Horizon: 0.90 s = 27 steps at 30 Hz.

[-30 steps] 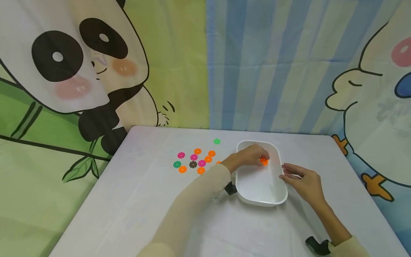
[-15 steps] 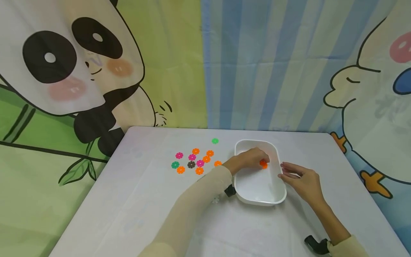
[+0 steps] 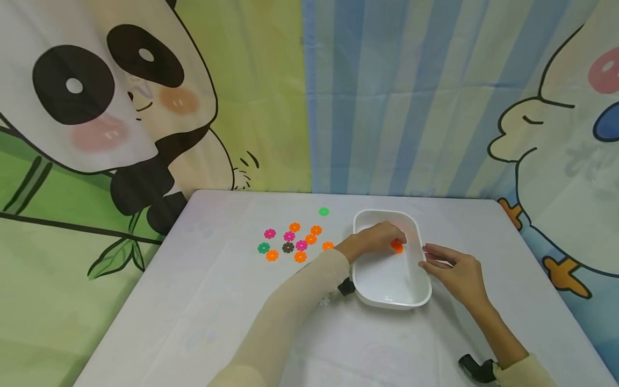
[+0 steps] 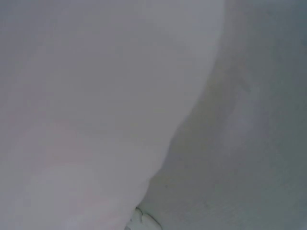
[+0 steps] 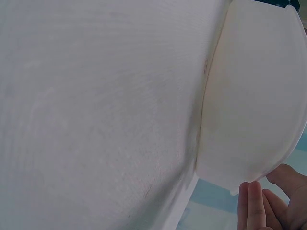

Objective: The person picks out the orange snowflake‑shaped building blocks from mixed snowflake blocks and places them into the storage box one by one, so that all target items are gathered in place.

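Observation:
My left hand (image 3: 379, 237) reaches over the left rim into a white plastic tray (image 3: 391, 306), fingers curled down. It pinches an orange flower-shaped disc (image 3: 397, 247) at the fingertips, low inside the tray; another orange one seems to lie against it. My right hand (image 3: 459, 274) touches the tray's right side with fairly straight fingers and thumb. In the right wrist view, the fingertips (image 5: 256, 191) meet the tray's outer wall (image 5: 249, 96) near its rim. The left wrist view shows only blurred pale surfaces, no hand.
Several flower-shaped discs lie left of the tray, among them a pink disc (image 3: 270, 234), a dark brown disc (image 3: 288, 248) and a green disc (image 3: 324, 212). A clear disc (image 3: 324, 300) lies near the left forearm. Black wrist devices (image 3: 476, 368) show at both arms. A patterned curtain (image 3: 367, 97) hangs behind the table.
The head view has shifted slightly. Both hands stay at the tray almost unmoved, and the orange discs at the left fingertips sit a touch closer together than a second ago.

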Available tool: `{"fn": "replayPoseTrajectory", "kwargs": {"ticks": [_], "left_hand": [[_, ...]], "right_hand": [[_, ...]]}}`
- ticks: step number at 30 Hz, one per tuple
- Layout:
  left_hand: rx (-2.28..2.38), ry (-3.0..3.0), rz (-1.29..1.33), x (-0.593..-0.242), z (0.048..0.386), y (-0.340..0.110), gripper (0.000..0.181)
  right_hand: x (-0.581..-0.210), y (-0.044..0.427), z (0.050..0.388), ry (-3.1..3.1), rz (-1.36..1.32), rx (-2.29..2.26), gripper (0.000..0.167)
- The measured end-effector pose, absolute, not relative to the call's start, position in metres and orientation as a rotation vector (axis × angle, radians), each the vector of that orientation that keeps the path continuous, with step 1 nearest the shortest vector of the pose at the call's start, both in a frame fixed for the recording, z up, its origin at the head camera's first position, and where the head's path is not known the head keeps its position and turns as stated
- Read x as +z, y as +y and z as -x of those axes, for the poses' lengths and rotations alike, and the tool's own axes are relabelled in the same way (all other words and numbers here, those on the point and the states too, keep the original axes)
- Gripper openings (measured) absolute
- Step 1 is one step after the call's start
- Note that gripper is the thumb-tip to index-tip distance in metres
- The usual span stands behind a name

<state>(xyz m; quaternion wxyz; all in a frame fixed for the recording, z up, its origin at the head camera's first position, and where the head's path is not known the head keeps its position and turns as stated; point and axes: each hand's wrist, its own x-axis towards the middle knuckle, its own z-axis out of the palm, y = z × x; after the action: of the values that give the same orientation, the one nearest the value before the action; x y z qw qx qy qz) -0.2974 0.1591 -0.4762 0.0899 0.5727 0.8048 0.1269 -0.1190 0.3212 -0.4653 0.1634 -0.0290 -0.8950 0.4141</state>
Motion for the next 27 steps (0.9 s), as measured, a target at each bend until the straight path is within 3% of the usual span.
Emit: {"fn": "replayPoseTrajectory", "kwargs": {"ticks": [12, 19, 27], "left_hand": [[0.567, 2.398, -1.643, -0.449, 0.308, 0.137, 0.035], [0.689, 2.505, -1.548, -0.429, 0.327, 0.086, 0.034], [0.669, 2.605, -1.367, -0.445, 0.343, 0.019, 0.032]], "right_hand": [[-0.463, 0.320, 0.118, -2.588, 0.118, 1.161, 0.052], [-0.465, 0.319, 0.119, -2.584, 0.099, 1.133, 0.049], [-0.464, 0.321, 0.118, -2.579, 0.084, 1.136, 0.049]]}}
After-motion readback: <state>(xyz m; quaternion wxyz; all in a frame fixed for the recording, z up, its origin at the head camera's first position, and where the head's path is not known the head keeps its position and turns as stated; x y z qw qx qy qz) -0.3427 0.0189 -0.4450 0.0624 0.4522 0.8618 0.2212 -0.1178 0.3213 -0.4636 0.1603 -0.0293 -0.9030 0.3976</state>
